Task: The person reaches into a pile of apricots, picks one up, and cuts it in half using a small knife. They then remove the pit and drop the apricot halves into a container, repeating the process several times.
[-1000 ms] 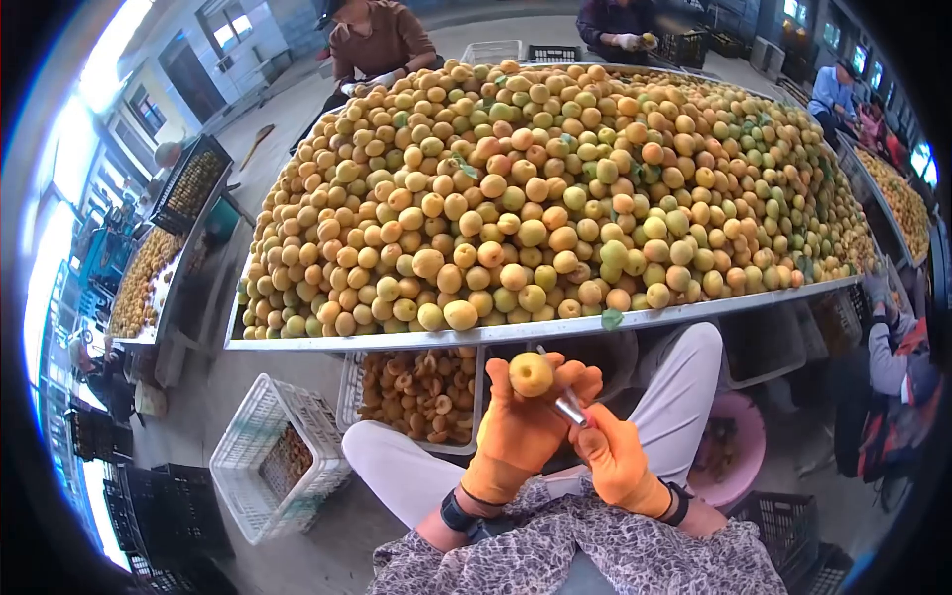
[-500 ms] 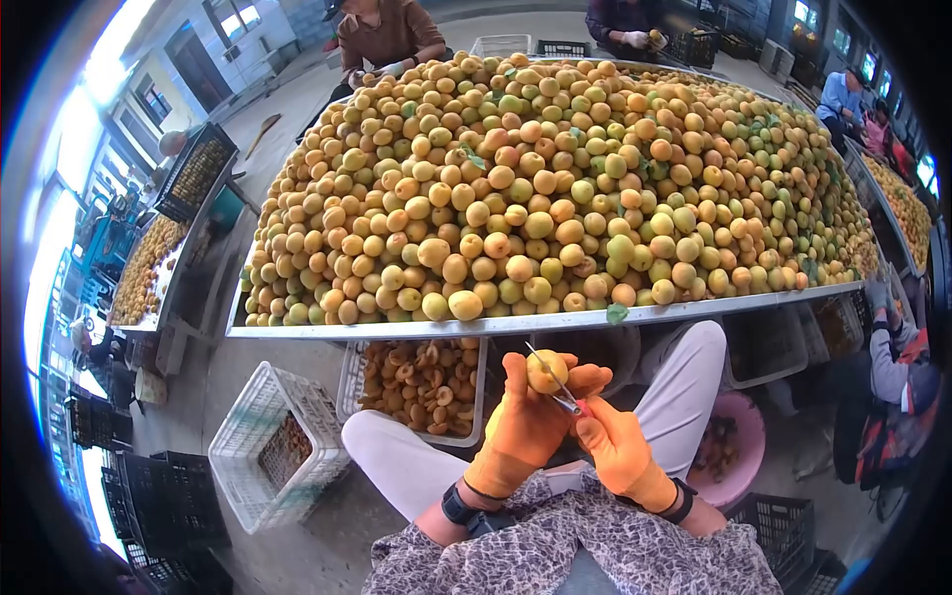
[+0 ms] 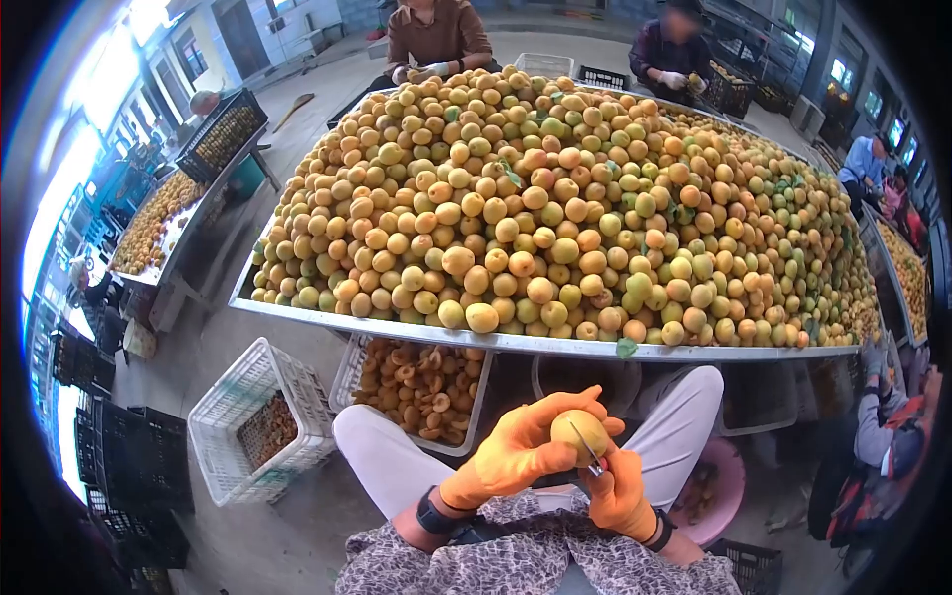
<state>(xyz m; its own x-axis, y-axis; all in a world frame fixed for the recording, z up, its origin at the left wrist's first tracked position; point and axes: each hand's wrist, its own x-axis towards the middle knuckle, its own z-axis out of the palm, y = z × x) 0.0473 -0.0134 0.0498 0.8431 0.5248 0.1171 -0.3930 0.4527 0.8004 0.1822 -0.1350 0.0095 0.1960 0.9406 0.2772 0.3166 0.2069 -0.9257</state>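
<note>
My left hand (image 3: 516, 451), in an orange glove, is closed round a whole yellow apricot (image 3: 575, 432) above my lap. In my right hand (image 3: 621, 493), gloved the same way, is a small knife (image 3: 587, 448); a bit of red shows at its handle, mostly hidden by my fingers. The thin blade lies against the near side of the apricot. Beyond both hands rises a large heap of apricots (image 3: 565, 208) on a metal-rimmed table (image 3: 555, 343).
Below the table's edge stands a crate (image 3: 343, 389) of halved apricots (image 3: 421, 387). To its left is a white crate (image 3: 220, 421) with brownish pieces inside. A pink tub (image 3: 732, 501) sits by my right leg. Other people work across the table and at the right.
The view has shifted, so the table and heap appear lower. My hands have moved slightly down and right, and the knife now crosses the apricot's near face, pointing up and left.
</note>
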